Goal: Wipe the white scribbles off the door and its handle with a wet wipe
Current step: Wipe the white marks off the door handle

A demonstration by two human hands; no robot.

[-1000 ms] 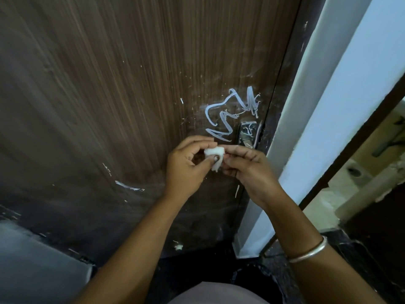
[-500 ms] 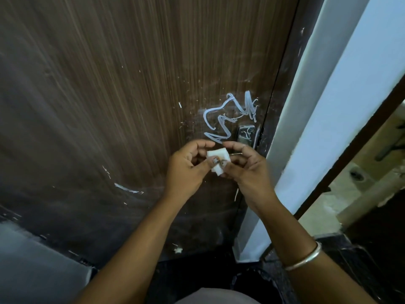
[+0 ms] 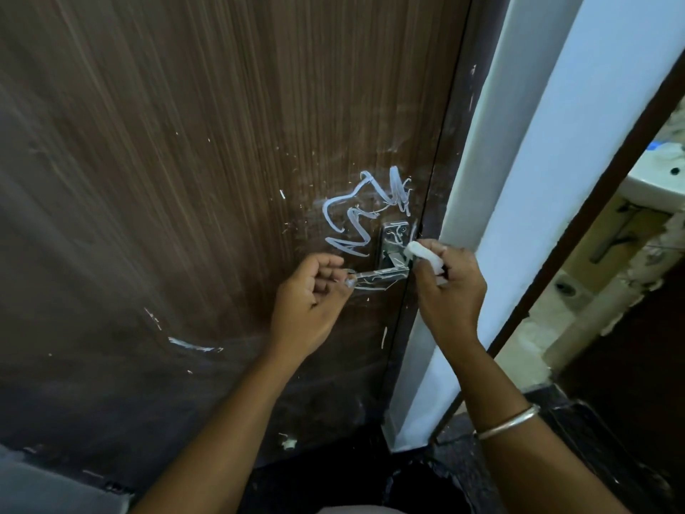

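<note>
Left hand (image 3: pixel 307 302) moved to handle (image 3: pixel 374 278) — right hand (image 3: pixel 448 291) holds wet wipe (image 3: pixel 420 252) beside frame (image 3: pixel 480 150).

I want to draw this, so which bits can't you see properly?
All in the head view:
- Tip of the shiny metal lever handle: hidden inside the left hand.
- Much of the folded white wet wipe: hidden in the grip of the right hand.
- White basin: cut off by the right edge.
</note>
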